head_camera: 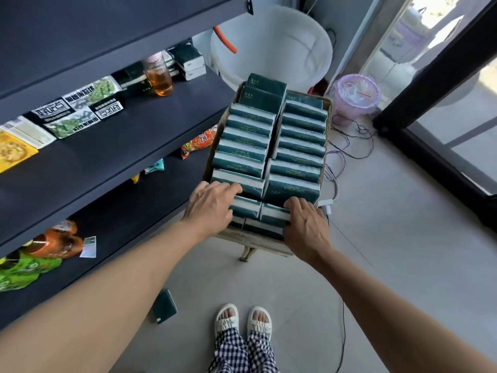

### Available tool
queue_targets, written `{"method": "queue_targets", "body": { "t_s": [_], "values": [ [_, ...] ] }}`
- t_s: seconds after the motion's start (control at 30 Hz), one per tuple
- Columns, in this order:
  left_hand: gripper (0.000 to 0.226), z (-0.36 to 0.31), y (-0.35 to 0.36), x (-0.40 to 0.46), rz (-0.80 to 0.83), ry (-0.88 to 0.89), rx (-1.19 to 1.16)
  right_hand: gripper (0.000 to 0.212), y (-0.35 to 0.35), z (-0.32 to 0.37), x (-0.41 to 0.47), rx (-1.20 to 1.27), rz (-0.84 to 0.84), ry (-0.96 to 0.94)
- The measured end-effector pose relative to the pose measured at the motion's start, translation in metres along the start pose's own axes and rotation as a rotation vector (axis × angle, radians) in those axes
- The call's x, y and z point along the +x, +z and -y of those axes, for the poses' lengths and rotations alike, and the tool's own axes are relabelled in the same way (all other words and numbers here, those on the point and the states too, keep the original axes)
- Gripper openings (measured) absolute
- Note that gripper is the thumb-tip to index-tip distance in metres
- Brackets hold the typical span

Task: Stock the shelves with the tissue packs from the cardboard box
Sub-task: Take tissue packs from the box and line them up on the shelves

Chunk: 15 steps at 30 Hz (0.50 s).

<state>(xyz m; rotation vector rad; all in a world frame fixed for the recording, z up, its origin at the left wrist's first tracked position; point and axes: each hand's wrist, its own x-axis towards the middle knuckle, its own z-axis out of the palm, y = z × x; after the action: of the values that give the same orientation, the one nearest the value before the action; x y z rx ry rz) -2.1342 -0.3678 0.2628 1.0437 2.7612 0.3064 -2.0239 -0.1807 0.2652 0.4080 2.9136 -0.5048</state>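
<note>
packs (271, 146): dark green, white edges, two rows in box (326, 125) | left hand (211, 204) at 9 o'clock, right hand (306, 224) at 3 o'clock, both grasping near packs

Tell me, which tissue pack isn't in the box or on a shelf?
The lone dark green tissue pack lying flat on the floor beside the shelf unit, near the person's feet. All others sit in the cardboard box or on shelves.

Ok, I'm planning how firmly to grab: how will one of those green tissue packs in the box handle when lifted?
Probably light and squashy: each tissue pack looks film-wrapped, perhaps slippery. They stand tightly packed in the cardboard box, so neighbours may drag.
</note>
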Motion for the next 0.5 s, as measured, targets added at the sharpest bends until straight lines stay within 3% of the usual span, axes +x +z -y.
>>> {"method": "queue_targets", "body": {
  "t_s": [0.27, 0.5],
  "values": [
    [0.044, 0.005, 0.006, 0.020, 0.004, 0.005, 0.001, 0.043, 0.012, -0.010, 0.011, -0.101, -0.090, 0.004],
    [0.035, 0.000, -0.006, 0.021, -0.005, -0.029, -0.069, 0.035, -0.002, -0.009, 0.010, -0.031, -0.169, -0.034]
  ]
}}
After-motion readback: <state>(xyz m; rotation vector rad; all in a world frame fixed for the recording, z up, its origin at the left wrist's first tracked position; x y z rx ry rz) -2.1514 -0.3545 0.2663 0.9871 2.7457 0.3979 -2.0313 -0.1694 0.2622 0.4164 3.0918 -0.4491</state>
